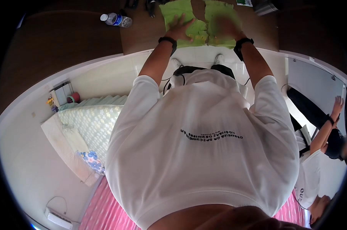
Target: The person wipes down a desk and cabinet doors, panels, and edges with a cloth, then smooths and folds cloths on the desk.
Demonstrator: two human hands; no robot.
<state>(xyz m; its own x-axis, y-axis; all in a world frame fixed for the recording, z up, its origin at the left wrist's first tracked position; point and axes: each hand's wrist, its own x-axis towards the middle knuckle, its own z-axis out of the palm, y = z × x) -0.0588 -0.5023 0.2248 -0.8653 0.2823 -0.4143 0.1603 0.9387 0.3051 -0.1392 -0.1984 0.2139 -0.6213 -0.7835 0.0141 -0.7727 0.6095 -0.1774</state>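
Note:
Green cloth or paper (196,32) lies on the brown table in two pieces, with an irregular gap between them. My left hand (179,28) rests on the left piece with its fingers spread and nothing held. Over the right piece is my right hand (225,28), smeared by motion, so its fingers cannot be made out. Both wrists carry a dark band. Small yellow marks show near the lower edge of the green pieces.
On the brown table (142,38), a clear bottle (116,20) lies left of the green pieces; dark items sit beyond. A metal cup (265,7) is at the right. Another person (311,172) is at the far right. A bed (89,122) stands lower left.

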